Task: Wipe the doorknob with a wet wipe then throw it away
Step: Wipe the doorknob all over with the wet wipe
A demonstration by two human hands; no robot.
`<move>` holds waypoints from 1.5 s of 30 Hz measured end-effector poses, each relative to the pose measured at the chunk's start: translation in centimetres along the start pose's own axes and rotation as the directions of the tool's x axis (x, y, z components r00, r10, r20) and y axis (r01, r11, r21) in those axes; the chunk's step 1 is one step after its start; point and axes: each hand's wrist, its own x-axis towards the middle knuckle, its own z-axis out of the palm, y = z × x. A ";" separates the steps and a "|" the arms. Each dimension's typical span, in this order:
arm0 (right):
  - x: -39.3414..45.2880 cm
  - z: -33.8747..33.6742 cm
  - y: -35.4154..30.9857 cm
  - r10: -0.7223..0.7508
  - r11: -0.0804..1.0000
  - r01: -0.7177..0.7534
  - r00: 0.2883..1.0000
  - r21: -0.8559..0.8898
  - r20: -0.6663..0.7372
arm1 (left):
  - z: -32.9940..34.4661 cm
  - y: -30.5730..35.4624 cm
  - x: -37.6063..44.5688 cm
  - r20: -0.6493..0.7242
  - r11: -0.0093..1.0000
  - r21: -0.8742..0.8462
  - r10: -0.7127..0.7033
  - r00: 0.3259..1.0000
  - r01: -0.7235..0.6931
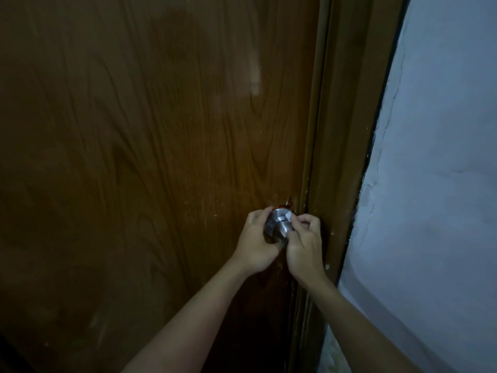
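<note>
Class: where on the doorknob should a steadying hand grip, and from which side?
Grip the doorknob around its round metal head from the left, as the left hand does. The right hand works the wipe on the side nearest the frame.

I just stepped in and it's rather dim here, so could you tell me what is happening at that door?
A person is cleaning the metal doorknob on a brown wooden door. The left hand grips the knob from its left side, while the right hand presses a small white wet wipe against the knob's upper right. Only a bit of the wipe shows past the fingers. The door looks shut against its frame, with a pale wall to the right. No bin is in view.
</note>
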 end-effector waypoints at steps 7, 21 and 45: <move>-0.2 -0.6 0.5 -0.122 0.992 0.122 0.992 -0.014 -0.007 | 0.0 -0.7 0.3 0.002 1.000 0.008 0.014 1.000 -0.014; -0.2 0.4 1.8 -0.061 0.982 0.066 0.998 -0.176 0.030 | -0.1 -1.0 0.9 0.016 0.998 0.041 0.042 0.999 -0.043; -0.6 0.4 0.6 0.025 0.996 -0.029 0.999 0.088 0.038 | -0.5 -1.0 1.0 0.042 0.999 0.028 0.045 0.998 -0.046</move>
